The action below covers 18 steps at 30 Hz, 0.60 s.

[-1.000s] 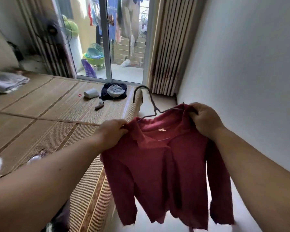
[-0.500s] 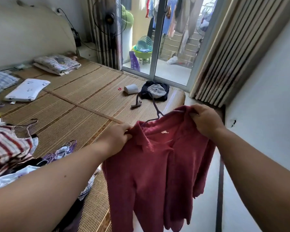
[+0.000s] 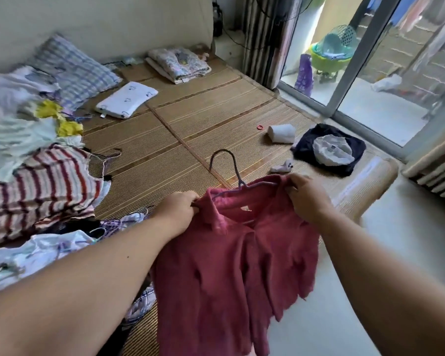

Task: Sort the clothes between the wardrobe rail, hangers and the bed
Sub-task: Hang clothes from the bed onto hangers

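right now i see both hands raised over the near edge of the bed (image 3: 190, 129), holding a dark red shirt (image 3: 229, 265) by its shoulders: the left hand (image 3: 176, 210) has its fingers (image 3: 192, 201) pinched on the cloth beside the collar, and the right hand (image 3: 307, 199) is curled round the other shoulder. a thin wire hanger (image 3: 231, 165) sits in the neck, hook pointing up. the shirt hangs between the arms, just beside a heap of clothes (image 3: 36, 181) on the bed's left.

Home bedroom: mat-covered bed (image 3: 216, 119), pillows (image 3: 75, 70), clothes (image 3: 36, 186).
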{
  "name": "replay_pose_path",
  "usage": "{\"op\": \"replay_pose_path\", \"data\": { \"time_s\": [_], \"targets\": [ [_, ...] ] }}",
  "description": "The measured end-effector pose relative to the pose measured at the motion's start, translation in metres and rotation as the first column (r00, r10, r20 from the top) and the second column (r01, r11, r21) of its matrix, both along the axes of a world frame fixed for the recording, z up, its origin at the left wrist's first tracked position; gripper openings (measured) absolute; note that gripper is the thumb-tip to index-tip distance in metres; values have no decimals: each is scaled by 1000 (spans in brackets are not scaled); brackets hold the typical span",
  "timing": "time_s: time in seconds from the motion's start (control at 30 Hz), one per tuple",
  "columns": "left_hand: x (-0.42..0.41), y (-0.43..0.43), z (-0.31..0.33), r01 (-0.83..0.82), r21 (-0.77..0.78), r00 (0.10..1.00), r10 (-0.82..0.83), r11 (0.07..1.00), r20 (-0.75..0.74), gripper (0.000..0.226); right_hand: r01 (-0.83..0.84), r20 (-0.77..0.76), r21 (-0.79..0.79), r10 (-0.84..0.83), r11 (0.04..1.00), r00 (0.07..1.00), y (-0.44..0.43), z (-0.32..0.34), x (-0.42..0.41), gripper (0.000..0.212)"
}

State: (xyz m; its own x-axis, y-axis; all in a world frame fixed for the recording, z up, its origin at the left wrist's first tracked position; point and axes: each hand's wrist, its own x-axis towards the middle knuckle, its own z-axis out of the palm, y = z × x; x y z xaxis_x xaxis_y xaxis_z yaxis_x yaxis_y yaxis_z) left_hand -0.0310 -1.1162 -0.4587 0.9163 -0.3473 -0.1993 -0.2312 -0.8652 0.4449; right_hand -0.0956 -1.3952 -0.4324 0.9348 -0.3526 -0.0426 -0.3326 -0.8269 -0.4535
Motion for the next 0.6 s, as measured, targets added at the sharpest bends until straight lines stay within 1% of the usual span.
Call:
{"op": "replay_pose_path", "data": {
  "time_s": [0.1, 0.2, 0.27, 0.37, 0.47, 0.53, 0.6],
  "targets": [
    [30, -12, -38, -72, 102, 996, 77, 992, -53, 26, -85, -110, 20, 87, 996, 990, -15, -48, 51, 25],
    [56, -24, -74, -155, 184, 979, 176, 971, -105, 24, -178, -209, 48, 184, 983, 960, -32, -99, 94, 17],
    [67, -30, -93, -172, 221, 968, 207, 960, -144, 26, -211, -262, 47, 216, 976, 941, -39, -127, 116, 14],
    [83, -36, -125, -252, 230, 940, 295, 940, -173, 24, -238, -327, 56, 243, 970, 913, -40, -166, 149, 19],
    [89, -37, -148, -315, 245, 917, 361, 917, -168, 23, -245, -363, 95, 263, 965, 894, -33, -193, 171, 15],
    [92, -35, -158, -373, 229, 898, 413, 899, -155, 27, -235, -358, 109, 259, 966, 897, -25, -207, 182, 21],
    [93, -32, -161, -412, 188, 885, 441, 892, -148, 37, -216, -364, 128, 248, 968, 898, -18, -212, 187, 35]
  ]
}}
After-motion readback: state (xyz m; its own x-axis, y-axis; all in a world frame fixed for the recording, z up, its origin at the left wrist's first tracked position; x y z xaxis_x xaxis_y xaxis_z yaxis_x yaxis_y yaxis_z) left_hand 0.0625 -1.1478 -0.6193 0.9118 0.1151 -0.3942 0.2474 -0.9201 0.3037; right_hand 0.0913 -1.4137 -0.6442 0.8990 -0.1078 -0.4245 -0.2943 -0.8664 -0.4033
